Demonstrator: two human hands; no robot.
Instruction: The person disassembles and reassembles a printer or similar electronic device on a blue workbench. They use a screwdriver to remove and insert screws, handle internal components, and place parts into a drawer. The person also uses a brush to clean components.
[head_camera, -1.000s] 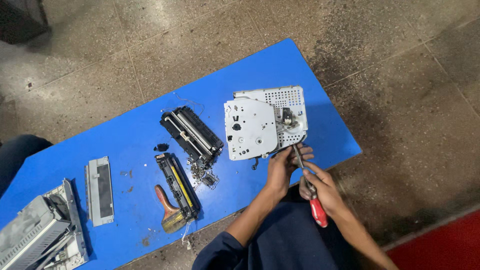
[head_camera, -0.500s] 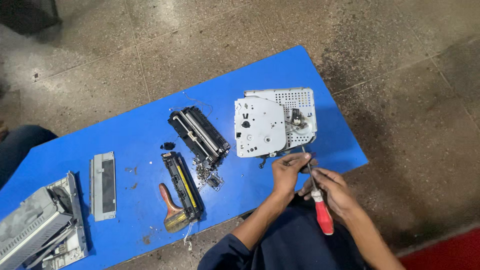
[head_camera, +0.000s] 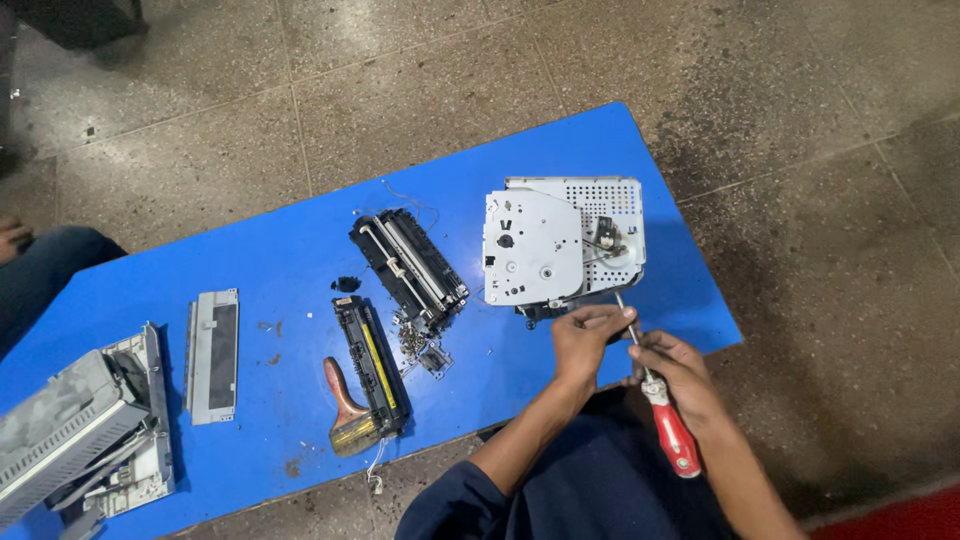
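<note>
While hands grip, screwdriver (head_camera: 655, 390) slants; tip toward metal chassis (head_camera: 560, 245)

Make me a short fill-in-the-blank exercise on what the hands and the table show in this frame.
1. The right hand grips a screwdriver whose handle is ____ in colour.
2. The left hand pinches the screwdriver's metal ____ near the white metal assembly.
3. The table under the parts is ____ in colour.
4. The brush with the wooden handle lies right beside the black and ____ cartridge.

Missing words: red; shaft; blue; yellow
</note>
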